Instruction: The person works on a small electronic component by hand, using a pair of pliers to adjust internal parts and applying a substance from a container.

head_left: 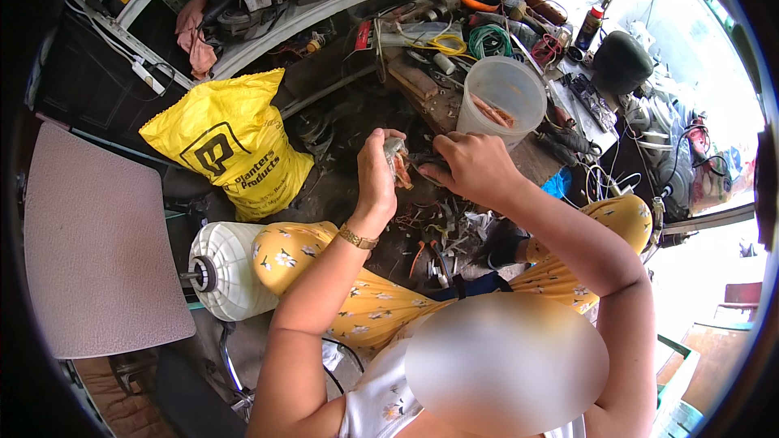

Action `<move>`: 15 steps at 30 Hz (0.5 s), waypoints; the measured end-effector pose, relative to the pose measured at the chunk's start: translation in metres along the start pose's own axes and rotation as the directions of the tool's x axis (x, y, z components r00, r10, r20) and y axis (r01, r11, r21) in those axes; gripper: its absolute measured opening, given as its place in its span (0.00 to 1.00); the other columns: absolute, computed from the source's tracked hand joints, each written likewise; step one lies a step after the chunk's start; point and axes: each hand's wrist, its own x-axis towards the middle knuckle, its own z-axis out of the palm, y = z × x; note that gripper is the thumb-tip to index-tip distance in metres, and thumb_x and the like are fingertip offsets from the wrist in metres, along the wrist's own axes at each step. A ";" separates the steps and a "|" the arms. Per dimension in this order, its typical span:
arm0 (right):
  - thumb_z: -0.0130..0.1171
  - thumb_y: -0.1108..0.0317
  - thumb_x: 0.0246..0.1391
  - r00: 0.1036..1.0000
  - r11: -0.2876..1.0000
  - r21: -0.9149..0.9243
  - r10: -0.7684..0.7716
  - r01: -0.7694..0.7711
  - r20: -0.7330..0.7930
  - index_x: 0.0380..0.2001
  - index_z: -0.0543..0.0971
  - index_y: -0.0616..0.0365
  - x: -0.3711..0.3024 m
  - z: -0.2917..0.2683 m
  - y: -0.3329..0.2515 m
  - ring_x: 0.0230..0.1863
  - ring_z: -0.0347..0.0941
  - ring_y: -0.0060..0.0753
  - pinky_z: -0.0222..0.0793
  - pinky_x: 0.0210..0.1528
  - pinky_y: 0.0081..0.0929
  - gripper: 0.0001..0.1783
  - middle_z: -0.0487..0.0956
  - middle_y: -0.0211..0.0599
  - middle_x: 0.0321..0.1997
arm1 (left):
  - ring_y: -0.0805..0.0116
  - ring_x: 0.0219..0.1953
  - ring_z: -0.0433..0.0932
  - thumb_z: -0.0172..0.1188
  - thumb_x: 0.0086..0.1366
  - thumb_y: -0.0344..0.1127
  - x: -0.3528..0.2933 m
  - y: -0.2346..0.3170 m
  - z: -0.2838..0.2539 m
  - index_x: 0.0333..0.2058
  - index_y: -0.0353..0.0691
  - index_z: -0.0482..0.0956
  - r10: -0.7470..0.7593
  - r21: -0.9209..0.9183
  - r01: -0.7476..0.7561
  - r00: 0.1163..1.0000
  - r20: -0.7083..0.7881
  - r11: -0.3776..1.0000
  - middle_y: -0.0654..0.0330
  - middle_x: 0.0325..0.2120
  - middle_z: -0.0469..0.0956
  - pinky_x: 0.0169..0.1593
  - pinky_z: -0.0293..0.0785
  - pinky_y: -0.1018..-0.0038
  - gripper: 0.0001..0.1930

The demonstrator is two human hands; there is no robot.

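Note:
My left hand [378, 174] grips a small grey metal part with copper-coloured windings [401, 167], which looks like a motor stator. Close beside it, my right hand [475, 164] is closed around a dark tool [423, 161]. Most of that tool is hidden by the fingers, so its kind is unclear. The tool's end is at or near the windings; whether they touch, I cannot tell. Just beyond my right hand stands a translucent plastic bucket [475, 123] with copper-coloured pieces [492, 112] inside.
A yellow sack [268, 142] stands at the left, near a white plastic drum [231, 268]. Scraps and orange-handled pliers [417, 259] lie on the floor below my hands. Cables, tools and a red-capped can [590, 28] crowd the bench behind. A chair back [105, 243] is far left.

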 end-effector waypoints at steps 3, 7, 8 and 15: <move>0.60 0.45 0.53 0.999 0.997 0.076 -0.036 0.034 0.027 0.28 0.77 0.57 -0.002 0.010 0.011 0.28 0.78 0.51 0.72 0.28 0.45 0.23 0.78 0.44 0.21 | 0.77 0.20 0.69 0.40 0.70 0.52 -0.001 0.007 0.000 0.32 0.41 0.76 -0.085 0.006 0.085 0.995 0.048 0.996 0.66 0.21 0.69 0.21 0.65 0.78 0.22; 0.58 0.44 0.55 0.997 0.977 0.211 -0.038 0.023 0.069 0.32 0.79 0.57 -0.004 0.016 0.012 0.29 0.77 0.54 0.71 0.29 0.46 0.24 0.78 0.48 0.21 | 0.76 0.18 0.70 0.40 0.67 0.54 0.002 0.012 -0.007 0.30 0.42 0.76 -0.224 -0.085 0.238 0.964 0.142 0.968 0.65 0.20 0.73 0.18 0.63 0.79 0.23; 0.59 0.46 0.55 0.994 0.958 0.287 -0.017 -0.014 0.105 0.34 0.79 0.57 -0.005 0.017 0.010 0.28 0.77 0.53 0.70 0.30 0.44 0.23 0.77 0.48 0.22 | 0.75 0.18 0.71 0.40 0.66 0.55 0.003 0.012 -0.010 0.30 0.42 0.76 -0.276 -0.110 0.296 0.946 0.169 0.949 0.65 0.20 0.74 0.17 0.62 0.79 0.23; 0.62 0.57 0.57 0.969 0.738 0.663 -0.054 -0.124 0.242 0.37 0.76 0.63 0.000 0.023 0.017 0.28 0.76 0.37 0.68 0.34 0.37 0.17 0.76 0.43 0.23 | 0.72 0.20 0.75 0.43 0.64 0.56 0.008 0.011 -0.018 0.31 0.44 0.77 -0.412 -0.227 0.483 0.861 0.299 0.846 0.65 0.21 0.77 0.16 0.63 0.81 0.23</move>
